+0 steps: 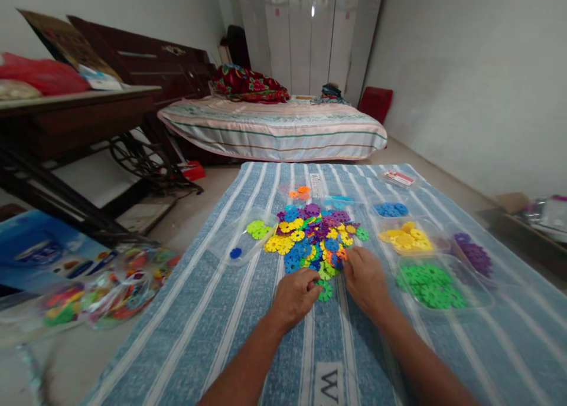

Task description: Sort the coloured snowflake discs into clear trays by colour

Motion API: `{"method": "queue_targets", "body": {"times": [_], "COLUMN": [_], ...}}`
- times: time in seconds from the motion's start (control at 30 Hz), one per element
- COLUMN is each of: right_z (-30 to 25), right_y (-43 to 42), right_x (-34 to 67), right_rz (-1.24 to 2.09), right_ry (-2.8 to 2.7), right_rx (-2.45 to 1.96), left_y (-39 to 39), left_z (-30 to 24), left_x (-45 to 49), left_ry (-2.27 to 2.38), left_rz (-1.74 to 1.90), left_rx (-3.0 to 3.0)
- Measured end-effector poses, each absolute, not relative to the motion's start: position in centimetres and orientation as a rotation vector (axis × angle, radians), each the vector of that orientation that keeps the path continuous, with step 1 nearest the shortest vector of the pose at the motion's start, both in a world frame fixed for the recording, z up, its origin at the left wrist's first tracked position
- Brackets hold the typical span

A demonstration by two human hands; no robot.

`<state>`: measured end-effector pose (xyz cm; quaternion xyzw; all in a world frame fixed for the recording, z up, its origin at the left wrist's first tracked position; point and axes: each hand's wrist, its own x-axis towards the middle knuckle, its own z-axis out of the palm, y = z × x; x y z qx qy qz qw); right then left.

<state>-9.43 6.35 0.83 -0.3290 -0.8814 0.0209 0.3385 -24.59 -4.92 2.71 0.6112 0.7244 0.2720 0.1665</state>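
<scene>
Blue striped cloth (199,311) spread under left hand (295,295) and right hand (367,279). Bright disc pile (314,232) heaped just past both. Green discs (432,285) held in clear tub (477,297), right of hands. Both hands curled at pile; whether anything is pinched cannot be told. Patch (329,382) marked "W" seen nearer than hands.

A bed (274,134) had a red flowery blanket (250,86) on it. A tall wardrobe (301,40) stood behind. On the left, a red bag (44,75) sat on an old treadle sewing table (84,120), near a blue box (44,241).
</scene>
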Motion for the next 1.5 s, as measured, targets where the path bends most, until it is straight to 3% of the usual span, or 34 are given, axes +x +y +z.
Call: {"method": "queue_targets", "body": {"times": [0.3,0.43,0.67,1.0,1.5], "right_z": [-1.4,-1.4,-1.7,-1.6,-1.5], "right_y": [7.8,8.0,8.9,9.3,9.4], "right_x": [-9.2,-9.0,-8.5,-8.5,-8.4], "right_rz": [0.289,0.401,0.586,0.699,0.721], "right_ry": [-2.289,-2.231,-2.226,-2.207,-2.209], "right_rx": [-0.781,-0.767,-0.791,-0.824,-0.823], "left_y": [-5.2,-4.8,-4.2,-4.7,-4.9], "left_z": [2.2,1.7,0.5,1.2,1.3], "left_x": [-24.8,-25.4,-25.7,-25.0,-25.7], "left_ry": [2.532,2.697,2.657,2.481,2.594], "left_rz": [1.108,1.062,0.815,1.08,1.325], "left_rx": [1.616,1.686,1.892,2.207,1.985]}}
